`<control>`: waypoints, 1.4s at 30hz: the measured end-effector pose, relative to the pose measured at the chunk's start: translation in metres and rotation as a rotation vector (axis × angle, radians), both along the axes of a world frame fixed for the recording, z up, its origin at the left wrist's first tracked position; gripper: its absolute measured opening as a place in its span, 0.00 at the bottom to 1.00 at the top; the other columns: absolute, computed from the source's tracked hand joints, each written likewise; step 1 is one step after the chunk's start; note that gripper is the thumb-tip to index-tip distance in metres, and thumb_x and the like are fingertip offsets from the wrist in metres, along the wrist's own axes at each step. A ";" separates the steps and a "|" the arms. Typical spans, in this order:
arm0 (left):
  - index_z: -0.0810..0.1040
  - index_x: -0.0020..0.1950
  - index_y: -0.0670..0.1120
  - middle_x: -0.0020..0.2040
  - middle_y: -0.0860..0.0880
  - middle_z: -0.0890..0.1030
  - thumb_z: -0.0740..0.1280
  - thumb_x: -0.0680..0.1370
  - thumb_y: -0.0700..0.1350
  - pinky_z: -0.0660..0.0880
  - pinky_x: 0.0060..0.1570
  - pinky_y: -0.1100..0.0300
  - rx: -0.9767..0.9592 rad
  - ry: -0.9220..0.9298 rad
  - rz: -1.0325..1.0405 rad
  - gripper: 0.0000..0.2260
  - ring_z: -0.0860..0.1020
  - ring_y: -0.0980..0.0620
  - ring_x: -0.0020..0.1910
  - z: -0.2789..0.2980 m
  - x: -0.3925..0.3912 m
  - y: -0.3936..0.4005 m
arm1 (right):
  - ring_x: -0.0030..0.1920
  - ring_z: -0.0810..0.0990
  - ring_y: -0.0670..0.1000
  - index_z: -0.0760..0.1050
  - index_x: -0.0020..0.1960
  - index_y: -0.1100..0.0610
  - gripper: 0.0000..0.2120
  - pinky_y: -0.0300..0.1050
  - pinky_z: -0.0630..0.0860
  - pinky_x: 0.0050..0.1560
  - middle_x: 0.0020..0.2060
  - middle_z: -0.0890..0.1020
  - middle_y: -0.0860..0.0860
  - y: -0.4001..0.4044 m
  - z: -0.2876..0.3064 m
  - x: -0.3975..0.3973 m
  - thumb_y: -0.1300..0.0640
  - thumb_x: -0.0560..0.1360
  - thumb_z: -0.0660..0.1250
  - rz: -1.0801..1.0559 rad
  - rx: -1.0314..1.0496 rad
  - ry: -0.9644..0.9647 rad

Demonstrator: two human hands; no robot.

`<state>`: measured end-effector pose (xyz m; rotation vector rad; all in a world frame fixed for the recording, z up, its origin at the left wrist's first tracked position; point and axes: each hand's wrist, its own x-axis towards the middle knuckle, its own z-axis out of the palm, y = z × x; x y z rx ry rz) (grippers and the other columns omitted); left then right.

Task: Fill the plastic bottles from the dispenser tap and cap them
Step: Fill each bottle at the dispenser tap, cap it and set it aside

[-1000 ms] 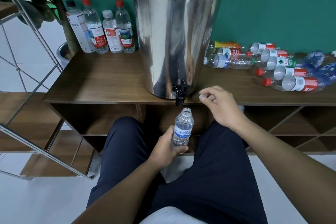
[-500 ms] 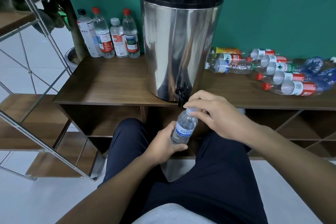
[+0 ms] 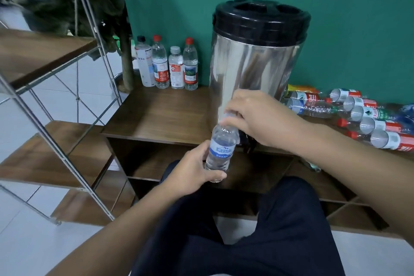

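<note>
Dispenser: the steel dispenser with black lid stands on the wooden shelf, at 12 o'clock from your hands; your right hand hides most of the tap.
Empty bottles: a pile of lying bottles waits at 3 o'clock of the dispenser; I judge these are left to fill.
Finished bottles: four capped bottles stand upright at 9 o'clock of the dispenser, they look done.
Bottle in work: you hold the small bottle in front of the shelf edge, tilted a little; it looks filled.
Left hand: your left hand is wrapped around its lower body.
Right hand: your right hand pinches the white cap on the neck.
Progress: capping is in hand; how tight the cap is, I cannot tell.
</note>
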<state>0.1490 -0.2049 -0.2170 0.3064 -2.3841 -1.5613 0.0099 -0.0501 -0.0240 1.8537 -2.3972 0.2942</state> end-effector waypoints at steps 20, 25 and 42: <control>0.79 0.67 0.59 0.57 0.60 0.88 0.86 0.73 0.46 0.84 0.60 0.52 -0.096 0.087 0.330 0.27 0.86 0.59 0.56 0.030 0.016 -0.113 | 0.50 0.75 0.49 0.83 0.53 0.52 0.09 0.49 0.73 0.54 0.47 0.72 0.42 -0.146 0.027 0.005 0.50 0.88 0.68 0.121 0.038 -0.002; 0.78 0.69 0.60 0.58 0.62 0.87 0.86 0.74 0.49 0.84 0.58 0.59 -0.068 0.069 0.474 0.27 0.85 0.63 0.56 0.030 -0.007 -0.134 | 0.47 0.77 0.55 0.69 0.39 0.51 0.20 0.54 0.76 0.50 0.43 0.73 0.48 -0.191 0.020 0.002 0.52 0.88 0.69 0.051 -0.001 0.096; 0.77 0.71 0.55 0.56 0.60 0.86 0.84 0.75 0.55 0.84 0.56 0.59 -0.075 0.001 0.608 0.27 0.84 0.67 0.49 0.018 -0.034 -0.162 | 0.39 0.73 0.54 0.70 0.32 0.54 0.22 0.60 0.78 0.45 0.36 0.72 0.51 -0.247 0.006 -0.023 0.56 0.83 0.72 -0.014 -0.172 -0.063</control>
